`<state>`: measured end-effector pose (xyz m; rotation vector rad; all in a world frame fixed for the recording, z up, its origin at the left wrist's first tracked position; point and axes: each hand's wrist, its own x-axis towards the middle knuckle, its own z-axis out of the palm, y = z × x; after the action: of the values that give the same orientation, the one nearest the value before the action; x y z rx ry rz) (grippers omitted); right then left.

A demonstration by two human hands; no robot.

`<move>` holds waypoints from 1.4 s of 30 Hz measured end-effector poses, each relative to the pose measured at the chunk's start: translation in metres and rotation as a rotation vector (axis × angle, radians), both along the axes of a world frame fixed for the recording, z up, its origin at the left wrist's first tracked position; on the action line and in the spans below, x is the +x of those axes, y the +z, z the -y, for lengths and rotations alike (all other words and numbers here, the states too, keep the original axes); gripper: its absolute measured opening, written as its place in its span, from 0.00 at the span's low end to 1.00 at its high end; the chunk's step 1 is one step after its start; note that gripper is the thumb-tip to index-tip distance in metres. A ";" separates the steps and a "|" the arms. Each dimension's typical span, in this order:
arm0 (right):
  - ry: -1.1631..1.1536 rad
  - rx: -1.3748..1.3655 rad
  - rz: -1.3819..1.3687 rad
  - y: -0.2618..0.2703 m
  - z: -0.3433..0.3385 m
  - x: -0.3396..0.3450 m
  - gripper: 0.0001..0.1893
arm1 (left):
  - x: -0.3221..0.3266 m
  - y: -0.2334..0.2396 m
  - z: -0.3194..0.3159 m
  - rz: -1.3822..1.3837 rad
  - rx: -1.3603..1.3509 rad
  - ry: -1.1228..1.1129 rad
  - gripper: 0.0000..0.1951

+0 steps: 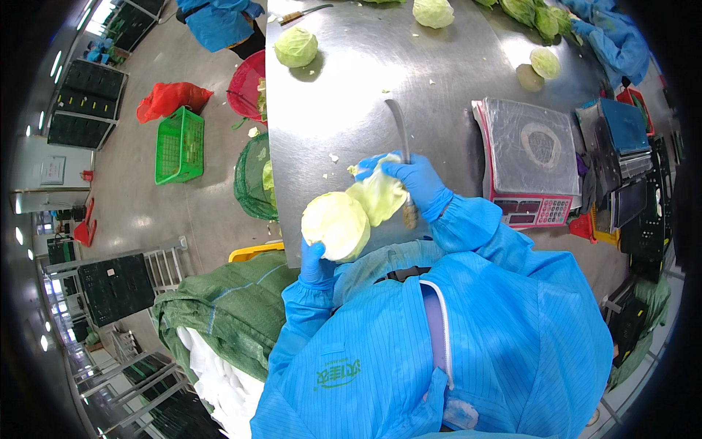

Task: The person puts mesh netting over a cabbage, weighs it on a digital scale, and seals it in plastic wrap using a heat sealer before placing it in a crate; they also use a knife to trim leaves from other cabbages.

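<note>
My left hand [317, 264], in a blue glove, grips a pale green cabbage head [335, 226] from below, its thumb on the near side. The cabbage is held by the near left edge of the steel table [351, 93]. In my right hand [419, 181], also gloved, is a knife with a curved blade [403, 129]. Its handle [409, 215] sticks out below the hand. The fingers of that same hand pinch a loose cabbage leaf [379, 197] against the cabbage's right side. Part of the handle is hidden by the right hand.
A digital scale [529, 148] stands to the right. Further off on the table are cabbages [296, 46] and another knife [299, 15]. Left of the table are a pink basket [247, 85], a green mesh container [252, 178] and a green crate [179, 147]. Co-workers' blue sleeves [614, 41] show across the table.
</note>
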<state>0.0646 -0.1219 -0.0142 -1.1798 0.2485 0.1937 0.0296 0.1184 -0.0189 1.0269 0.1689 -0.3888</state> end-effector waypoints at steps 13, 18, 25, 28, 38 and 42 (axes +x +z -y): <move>0.416 -0.675 0.690 0.057 -0.025 -0.018 0.27 | 0.021 0.028 -0.002 0.076 0.083 -0.446 0.44; 0.307 -0.970 0.861 0.062 -0.022 -0.022 0.09 | 0.027 0.021 -0.011 0.074 0.101 -0.619 0.48; 0.043 -0.997 0.293 0.024 -0.003 -0.004 0.11 | 0.027 0.039 -0.006 0.208 0.115 -0.632 0.56; -0.120 -1.141 0.678 0.028 -0.007 0.001 0.21 | 0.030 0.060 0.003 0.302 0.135 -0.619 0.57; 0.411 -0.367 0.522 0.044 -0.022 -0.018 0.23 | 0.031 0.065 0.002 0.442 0.449 -0.525 0.56; 0.365 -0.741 0.452 0.053 -0.029 -0.028 0.18 | 0.031 0.056 0.001 0.614 0.658 -0.479 0.54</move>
<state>0.0368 -0.0927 0.0392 -1.9627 -0.3311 0.1494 0.0607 0.1172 0.0376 1.7974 -0.5481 -0.4400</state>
